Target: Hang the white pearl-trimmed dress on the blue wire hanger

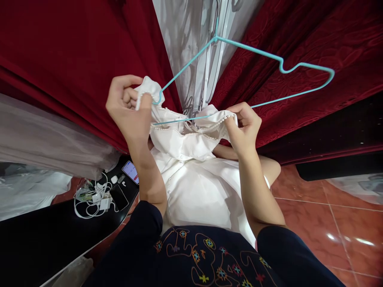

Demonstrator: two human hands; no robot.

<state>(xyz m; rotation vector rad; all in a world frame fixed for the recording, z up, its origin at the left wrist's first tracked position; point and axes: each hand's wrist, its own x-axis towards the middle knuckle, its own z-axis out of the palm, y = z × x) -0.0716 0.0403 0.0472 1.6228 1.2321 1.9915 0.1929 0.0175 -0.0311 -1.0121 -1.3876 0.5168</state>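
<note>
A white dress with pearl-like beads along its neckline lies over my lap, its top raised between my hands. My left hand pinches one shoulder of the dress, where the left end of a light blue hanger sits inside the fabric. With thumb and fingers my right hand grips the other shoulder, close to the hanger's lower bar. That bar passes across the dress's neck opening. The hanger's right end is outside the dress, up and to the right of my right hand. Its hook is near the top edge, by white metal rails.
Red curtains hang on both sides, with pale sheer fabric at the left. A black bench at lower left bears white cables, a dark phone and a lit phone. Red floor tiles show at right.
</note>
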